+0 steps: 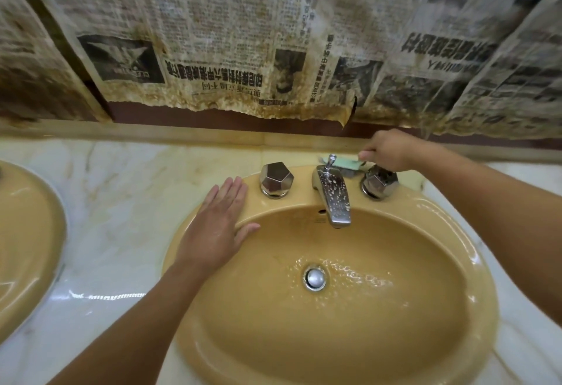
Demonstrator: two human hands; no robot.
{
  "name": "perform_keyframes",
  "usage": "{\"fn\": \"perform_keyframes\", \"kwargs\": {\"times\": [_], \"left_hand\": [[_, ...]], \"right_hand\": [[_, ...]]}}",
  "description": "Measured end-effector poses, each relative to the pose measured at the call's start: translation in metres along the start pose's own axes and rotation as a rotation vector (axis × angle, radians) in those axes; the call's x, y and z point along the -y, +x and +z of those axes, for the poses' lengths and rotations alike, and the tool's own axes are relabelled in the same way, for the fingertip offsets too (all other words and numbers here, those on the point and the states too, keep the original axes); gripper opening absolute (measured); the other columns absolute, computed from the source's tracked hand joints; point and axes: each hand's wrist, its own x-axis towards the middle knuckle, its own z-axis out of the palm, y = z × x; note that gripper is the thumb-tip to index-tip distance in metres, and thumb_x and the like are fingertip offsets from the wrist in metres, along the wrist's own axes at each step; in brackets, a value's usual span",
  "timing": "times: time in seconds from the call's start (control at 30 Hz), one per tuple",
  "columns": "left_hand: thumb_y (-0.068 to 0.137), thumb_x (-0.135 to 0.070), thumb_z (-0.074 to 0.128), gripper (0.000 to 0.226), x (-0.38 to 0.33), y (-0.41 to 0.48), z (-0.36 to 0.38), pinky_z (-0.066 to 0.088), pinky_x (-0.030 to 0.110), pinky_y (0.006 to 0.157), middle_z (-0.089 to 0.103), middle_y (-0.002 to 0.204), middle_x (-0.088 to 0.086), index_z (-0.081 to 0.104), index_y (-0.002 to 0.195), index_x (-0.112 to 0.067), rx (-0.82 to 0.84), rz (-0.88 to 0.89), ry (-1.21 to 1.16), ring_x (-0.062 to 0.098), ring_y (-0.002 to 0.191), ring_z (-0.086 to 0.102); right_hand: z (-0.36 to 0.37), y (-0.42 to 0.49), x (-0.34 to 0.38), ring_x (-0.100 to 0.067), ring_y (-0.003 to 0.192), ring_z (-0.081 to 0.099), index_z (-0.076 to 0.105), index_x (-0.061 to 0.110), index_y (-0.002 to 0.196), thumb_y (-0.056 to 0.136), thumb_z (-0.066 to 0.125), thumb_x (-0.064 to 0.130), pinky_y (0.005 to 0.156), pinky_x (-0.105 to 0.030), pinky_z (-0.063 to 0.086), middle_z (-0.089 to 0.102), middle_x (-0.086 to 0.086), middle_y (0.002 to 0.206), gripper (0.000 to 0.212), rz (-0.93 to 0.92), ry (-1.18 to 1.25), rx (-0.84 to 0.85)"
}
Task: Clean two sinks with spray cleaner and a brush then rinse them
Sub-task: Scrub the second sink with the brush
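Observation:
A mustard-yellow oval sink (pixel 450 251) fills the middle and right of the head view, wet around its metal drain plug (pixel 315 278). My left hand (pixel 217 226) lies flat, fingers straight, on the sink's left rim beside the left chrome knob (pixel 276 179). My right hand (pixel 387 150) reaches behind the chrome spout (pixel 336 197) and the right knob (pixel 380 182) and grips the handle end of a pale green brush (pixel 340 163) lying on the back ledge. A second yellow sink (pixel 24 232) shows partly at the left edge.
Both sinks are set in a marble counter (pixel 121 190). Stained old newspaper (pixel 243 50) covers the wall behind, its torn lower edge hanging just above the backsplash. No spray bottle is in view.

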Motion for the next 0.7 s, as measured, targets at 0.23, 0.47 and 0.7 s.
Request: {"fn": "perform_keyframes", "kwargs": {"times": [0.23,0.47,0.7], "left_hand": [[0.095,-0.070,0.019,0.088,0.002,0.004,0.001,0.000,0.030,0.126,0.019,0.167,0.004,0.023,0.160,-0.011,0.015,0.033,0.020,0.016,0.156,0.011],[0.094,-0.071,0.020,0.090,0.004,0.010,0.002,0.004,0.034,0.126,0.022,0.166,0.007,0.024,0.159,-0.009,0.040,0.065,0.054,0.019,0.155,0.016],[0.094,-0.072,0.019,0.092,0.002,0.016,0.003,0.003,0.034,0.125,0.024,0.166,0.010,0.025,0.158,-0.006,0.049,0.097,0.075,0.022,0.155,0.018]], "right_hand": [[0.008,-0.023,-0.049,-0.031,0.093,0.059,0.073,0.011,0.105,0.105,0.047,0.037,0.085,-0.036,0.050,0.069,-0.014,0.108,0.037,0.159,-0.011,-0.058],[0.050,-0.078,-0.075,-0.031,0.086,0.060,0.070,0.008,0.093,0.105,0.042,0.032,0.067,-0.033,0.044,0.067,-0.012,0.094,0.039,0.274,-0.013,-0.100],[0.088,-0.103,-0.041,-0.039,0.082,0.055,0.071,0.001,0.092,0.103,0.047,0.032,0.067,-0.034,0.037,0.067,-0.026,0.093,0.040,0.474,0.284,-0.291]]}}
